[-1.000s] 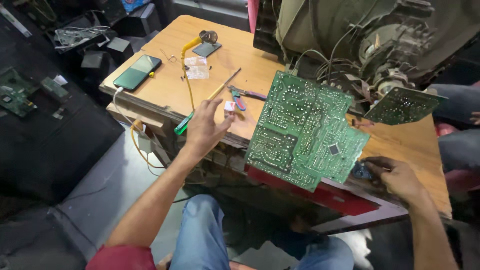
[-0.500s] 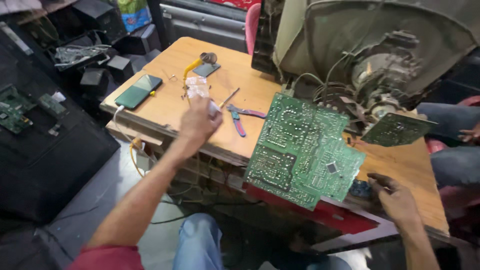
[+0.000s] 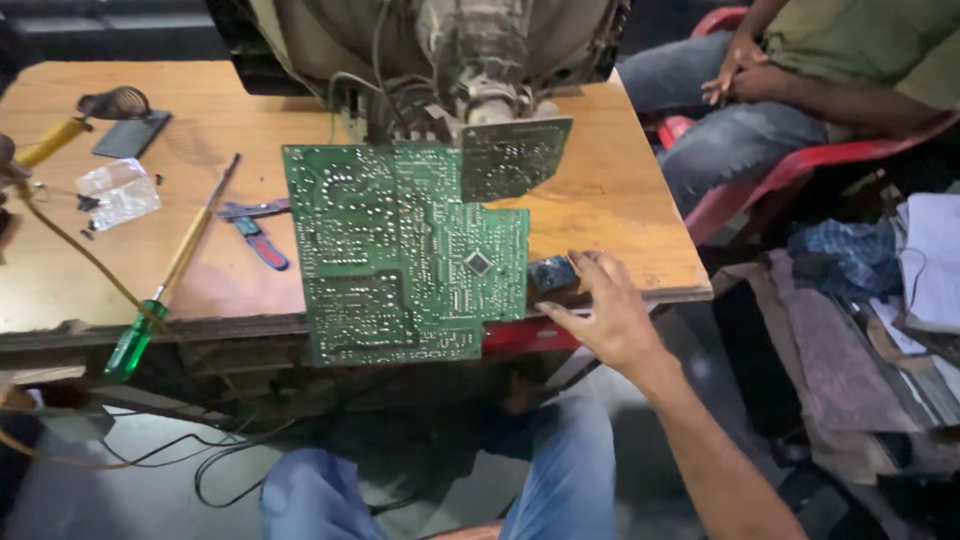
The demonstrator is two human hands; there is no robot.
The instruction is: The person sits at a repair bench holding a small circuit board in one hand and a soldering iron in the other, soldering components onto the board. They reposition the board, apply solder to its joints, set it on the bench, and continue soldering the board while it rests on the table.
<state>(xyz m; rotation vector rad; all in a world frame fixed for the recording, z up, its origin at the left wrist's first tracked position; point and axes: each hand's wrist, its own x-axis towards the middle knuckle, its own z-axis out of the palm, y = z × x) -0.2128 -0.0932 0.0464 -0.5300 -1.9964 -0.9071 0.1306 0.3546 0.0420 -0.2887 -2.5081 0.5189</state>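
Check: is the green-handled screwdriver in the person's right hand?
No. The screwdriver lies on the table; the right hand is beside the circuit board.

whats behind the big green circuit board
Behind the large green circuit board sits the wooden table edge and a red strip; whatever else it covers is hidden.

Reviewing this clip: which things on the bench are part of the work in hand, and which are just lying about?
In hand:
right hand
large green circuit board
small dark part at the fingertips
small board on the tube neck

Lying about:
green-handled screwdriver
cutters
clear plastic bag
yellow-handled tool
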